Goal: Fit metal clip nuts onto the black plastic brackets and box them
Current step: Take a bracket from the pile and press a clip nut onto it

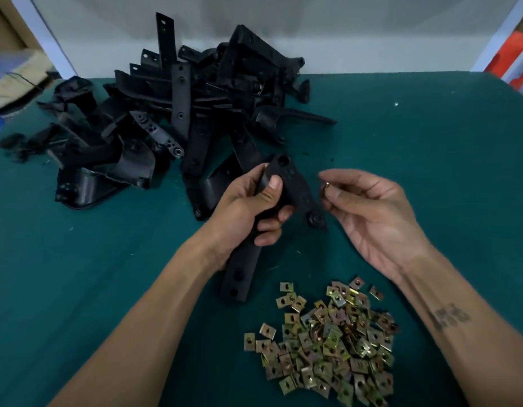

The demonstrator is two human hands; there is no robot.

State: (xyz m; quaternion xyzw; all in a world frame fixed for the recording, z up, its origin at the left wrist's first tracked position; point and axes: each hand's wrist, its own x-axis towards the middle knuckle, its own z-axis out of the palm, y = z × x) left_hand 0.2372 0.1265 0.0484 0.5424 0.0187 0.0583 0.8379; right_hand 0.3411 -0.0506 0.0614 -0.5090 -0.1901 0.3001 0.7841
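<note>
**Bracket in the left hand, one clip nut pinched in the right**

The left hand gripped a black plastic bracket around its middle, fingers curled underneath and the thumb pressed flat on its upper face. The bracket ran at a slant through the fist: its rounded, holed end stood up beyond the thumb, a short arm with a round boss stuck out toward the right hand, and a long flat strip with two holes hung down below the wrist, its lower end close above the table.

The right hand was held just beside that boss, palm turned up and mostly open, the outer fingers loosely bent. Its thumb and forefinger pinched a single small clip nut, which showed only as a brass-coloured glint between the fingertips, near the bracket but not touching it.

Below both hands, nearer the person and under the right forearm, lay a loose heap of clip nuts, yellowish and square, spread on the green table surface. Beyond the left hand, farther from the person, sat a tangled pile of black brackets of the same kind, some standing on end against a pale wall. The right forearm carried a dark tattoo whose marks were too blurred to read.
</note>
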